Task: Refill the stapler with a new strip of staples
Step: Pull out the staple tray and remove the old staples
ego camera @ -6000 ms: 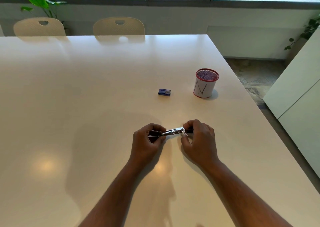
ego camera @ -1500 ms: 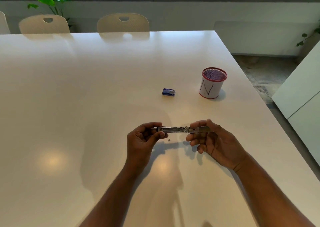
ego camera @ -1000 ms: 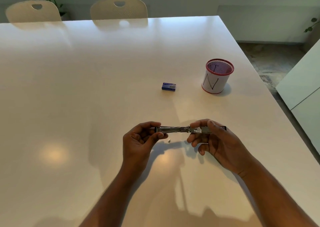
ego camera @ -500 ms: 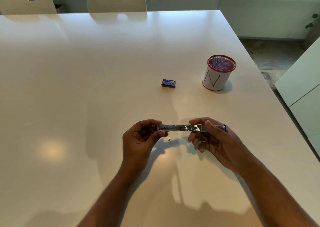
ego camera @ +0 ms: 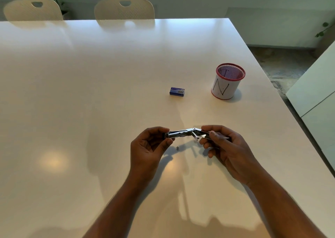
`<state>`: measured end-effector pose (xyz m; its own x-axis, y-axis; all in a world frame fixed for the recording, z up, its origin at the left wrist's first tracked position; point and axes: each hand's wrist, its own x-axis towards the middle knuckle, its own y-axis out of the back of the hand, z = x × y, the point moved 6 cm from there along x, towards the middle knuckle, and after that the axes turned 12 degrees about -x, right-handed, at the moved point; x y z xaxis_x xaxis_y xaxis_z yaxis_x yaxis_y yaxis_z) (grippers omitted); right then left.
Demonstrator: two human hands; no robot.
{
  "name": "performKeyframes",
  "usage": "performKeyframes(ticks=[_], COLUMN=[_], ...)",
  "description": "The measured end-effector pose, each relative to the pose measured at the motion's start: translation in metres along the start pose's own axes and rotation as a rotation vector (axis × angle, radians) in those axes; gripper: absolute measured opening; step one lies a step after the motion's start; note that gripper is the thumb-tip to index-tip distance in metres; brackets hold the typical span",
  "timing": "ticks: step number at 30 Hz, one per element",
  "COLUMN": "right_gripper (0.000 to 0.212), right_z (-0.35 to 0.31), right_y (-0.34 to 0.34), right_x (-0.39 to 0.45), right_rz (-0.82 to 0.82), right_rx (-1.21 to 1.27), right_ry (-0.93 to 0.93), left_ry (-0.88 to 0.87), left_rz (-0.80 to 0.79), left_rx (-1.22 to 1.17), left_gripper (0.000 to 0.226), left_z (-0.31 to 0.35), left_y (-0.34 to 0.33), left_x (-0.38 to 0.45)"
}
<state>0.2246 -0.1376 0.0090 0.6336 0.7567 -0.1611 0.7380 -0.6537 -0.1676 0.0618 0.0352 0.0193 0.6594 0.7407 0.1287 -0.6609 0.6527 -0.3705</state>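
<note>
I hold the stapler [ego camera: 188, 134] opened out above the table [ego camera: 90, 101], its long axis running left to right between my hands, bent at the hinge into a shallow peak. The metal half points left, and my left hand [ego camera: 148, 148] pinches its end between thumb and curled fingers. The other half slopes down to the right into my right hand [ego camera: 226, 147], whose fingers and thumb are curled round it. So the stapler spans the gap between the two hands, with its hinge just beside my right fingertips.

A tiny grey scrap [ego camera: 177, 148] lies on the table below the stapler, between my hands; I cannot tell what it is.

Farther off, beyond my hands, a small blue box [ego camera: 177, 91] lies flat; its print is too small to read. To its right stands a white cup [ego camera: 227, 81] with a red mesh rim, with "N" drawn on its side and a mark like "T" showing inside.

Two chairs [ego camera: 124, 8] stand at the far edge.
</note>
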Motion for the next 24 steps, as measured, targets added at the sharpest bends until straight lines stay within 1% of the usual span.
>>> performKeyframes(ticks=[3,4,8,11,13,15,17,18,20,22,24], right_gripper=[0.026,0.025,0.040,0.037,0.036,0.036,0.035,0.036,0.036,0.037,0.036], right_z=[-0.003,-0.005,-0.016,-0.025,-0.031,-0.035,-0.036,-0.036,-0.041,-0.047,-0.048], right_y=[0.001,0.002,0.002,0.001,0.000,-0.003,-0.007,-0.009,-0.011,-0.015,-0.022], right_x=[-0.002,-0.002,-0.001,0.000,-0.002,-0.004,-0.004,-0.004,-0.004,-0.005,-0.003], right_rz=[0.051,0.077,0.172,0.213,0.239,0.247,0.231,0.223,0.240,0.258,0.226], right_rx=[-0.025,-0.067,-0.334,-0.587,-0.719,-0.840,-0.968,-1.022,-1.100,-1.179,-1.277], right_ry=[0.045,0.072,0.227,0.350,0.420,0.486,0.525,0.540,0.596,0.654,0.665], left_ry=[-0.039,-0.059,-0.139,-0.205,-0.182,-0.102,-0.020,-0.020,-0.108,-0.209,-0.221], left_rz=[-0.016,-0.023,-0.037,-0.138,-0.202,-0.245,-0.260,-0.260,-0.256,-0.273,-0.302], left_rx=[0.097,0.139,0.298,0.431,0.482,0.512,0.534,0.551,0.627,0.772,0.886], left_gripper=[0.034,0.036,0.038,0.037,0.034,0.030,0.030,0.030,0.032,0.030,0.026], left_z=[-0.002,-0.001,0.006,0.014,0.011,0.003,-0.003,-0.003,0.001,0.006,0.004], left_y=[0.002,0.002,0.001,-0.006,-0.008,-0.003,0.004,0.005,0.004,-0.001,-0.004], left_x=[0.003,0.004,0.023,0.040,0.045,0.046,0.047,0.047,0.049,0.048,0.048])
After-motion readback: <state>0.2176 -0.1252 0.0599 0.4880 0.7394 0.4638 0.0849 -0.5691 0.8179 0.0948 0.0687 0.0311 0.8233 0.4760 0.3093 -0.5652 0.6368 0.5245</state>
